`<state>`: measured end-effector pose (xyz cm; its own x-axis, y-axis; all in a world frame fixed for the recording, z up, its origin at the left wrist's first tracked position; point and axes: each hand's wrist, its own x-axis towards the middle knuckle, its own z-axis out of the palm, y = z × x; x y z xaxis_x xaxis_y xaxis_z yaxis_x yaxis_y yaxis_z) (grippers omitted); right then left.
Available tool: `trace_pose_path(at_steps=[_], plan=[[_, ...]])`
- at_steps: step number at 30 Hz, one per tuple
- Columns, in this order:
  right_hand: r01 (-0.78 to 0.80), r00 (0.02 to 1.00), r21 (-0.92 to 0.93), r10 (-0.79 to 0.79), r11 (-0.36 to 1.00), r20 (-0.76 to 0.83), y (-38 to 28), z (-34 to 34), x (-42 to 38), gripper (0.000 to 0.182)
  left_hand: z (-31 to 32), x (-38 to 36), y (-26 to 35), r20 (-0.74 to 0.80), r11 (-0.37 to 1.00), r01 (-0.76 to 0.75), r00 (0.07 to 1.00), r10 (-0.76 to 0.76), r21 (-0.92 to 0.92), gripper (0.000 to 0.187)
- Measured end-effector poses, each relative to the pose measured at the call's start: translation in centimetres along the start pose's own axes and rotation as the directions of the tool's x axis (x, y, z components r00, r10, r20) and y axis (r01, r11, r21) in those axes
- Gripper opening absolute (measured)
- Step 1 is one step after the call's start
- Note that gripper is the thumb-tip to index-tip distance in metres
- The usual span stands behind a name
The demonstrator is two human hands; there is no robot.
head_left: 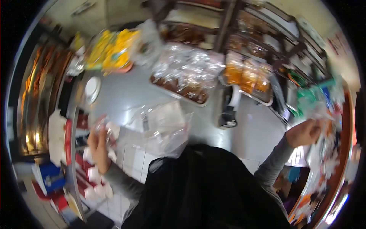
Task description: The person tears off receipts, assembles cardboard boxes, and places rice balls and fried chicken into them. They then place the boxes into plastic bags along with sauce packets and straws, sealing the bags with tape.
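Note:
My left hand [100,150] is at the left, its fingers closed on crinkled clear plastic [103,124] that looks like a small bag; blur hides the details. Between my hands, at the front edge of the metal counter [146,89], lies a large clear plastic bag [167,128] with something whitish in or under it. Over on the right, my right hand [304,133] is closed in a pinch at the edge of a thin clear plastic bag [318,111], beside a bunch of green and clear bags.
A tray [183,97] of brown food under clear wrap stands at the back, beside a tray of orange packets [249,76]. Yellow packets [118,47], a white lid [92,89] and a black dispenser-like object [228,110] share the counter. Red-and-white boxes [89,171] are stacked below left.

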<state>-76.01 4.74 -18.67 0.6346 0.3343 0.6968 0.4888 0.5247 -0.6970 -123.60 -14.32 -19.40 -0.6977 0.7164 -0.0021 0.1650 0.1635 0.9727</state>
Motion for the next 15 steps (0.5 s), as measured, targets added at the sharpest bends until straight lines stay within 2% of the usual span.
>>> trace_pose_path(at_steps=[1,2,3,4,5,6,7,8,9,10,12,14,15], plan=[[-0.015,1.000,0.359,0.010,0.933,0.016,-2.1,2.0,-1.1,0.022,1.3,-0.5,1.3,0.054,0.998,-0.018,0.998,0.021,-0.059,0.031],[-0.025,0.991,0.274,-0.012,0.961,0.133,-4.7,3.5,-4.0,0.025,1.6,-0.4,1.8,0.105,0.998,-0.053,0.993,0.057,-0.036,0.033],[-0.024,0.842,0.487,-0.245,0.873,0.480,-7.9,5.9,-7.5,0.027,1.6,-0.3,2.2,0.168,0.996,-0.091,0.982,0.092,-0.017,0.035],[-0.098,0.544,0.663,-0.518,0.742,0.660,-11.4,8.8,-11.7,0.029,1.2,0.0,2.0,0.187,0.995,-0.098,0.977,0.102,-0.033,0.036],[-0.240,0.167,0.763,-0.749,0.600,0.642,-14.6,11.4,-15.7,0.031,0.9,0.3,2.0,0.210,0.993,-0.106,0.971,0.114,-0.050,0.037],[-0.242,-0.008,0.746,-0.770,0.621,0.638,-15.7,13.2,-21.7,0.028,0.3,0.5,2.2,0.257,0.996,-0.076,0.962,0.087,-0.052,0.035],[-0.137,-0.380,0.679,-0.671,0.721,0.637,-15.5,14.8,-28.7,0.031,-0.4,0.7,2.2,0.290,0.991,-0.132,0.948,0.129,-0.009,0.034],[-0.076,-0.573,0.485,-0.436,0.871,0.694,-14.9,15.2,-35.0,0.021,-1.0,0.7,2.0,0.325,0.982,-0.184,0.932,0.163,0.034,0.034],[0.024,-0.647,0.626,-0.465,0.779,0.604,-12.0,15.1,-40.3,0.025,-1.5,0.9,1.9,0.366,0.969,-0.236,0.910,0.194,0.074,0.033],[0.086,-0.695,0.709,-0.468,0.699,0.546,-11.4,15.4,-42.2,0.028,-1.9,1.1,2.2,0.383,0.923,-0.329,0.893,0.235,0.199,0.031],[0.152,-0.762,0.821,-0.464,0.551,0.452,-10.7,15.5,-43.4,0.034,-4.1,2.0,1.9,0.418,0.948,-0.276,0.889,0.188,0.160,0.032],[0.108,-0.673,0.839,-0.582,0.533,0.456,-9.2,14.9,-40.6,0.035,-6.1,2.9,1.1,0.456,0.962,-0.238,0.877,0.153,0.133,0.032],[0.108,-0.696,0.782,-0.515,0.613,0.500,-10.5,15.0,-35.8,0.039,-6.8,3.5,0.9,0.445,0.958,-0.237,0.883,0.145,0.158,0.031]])
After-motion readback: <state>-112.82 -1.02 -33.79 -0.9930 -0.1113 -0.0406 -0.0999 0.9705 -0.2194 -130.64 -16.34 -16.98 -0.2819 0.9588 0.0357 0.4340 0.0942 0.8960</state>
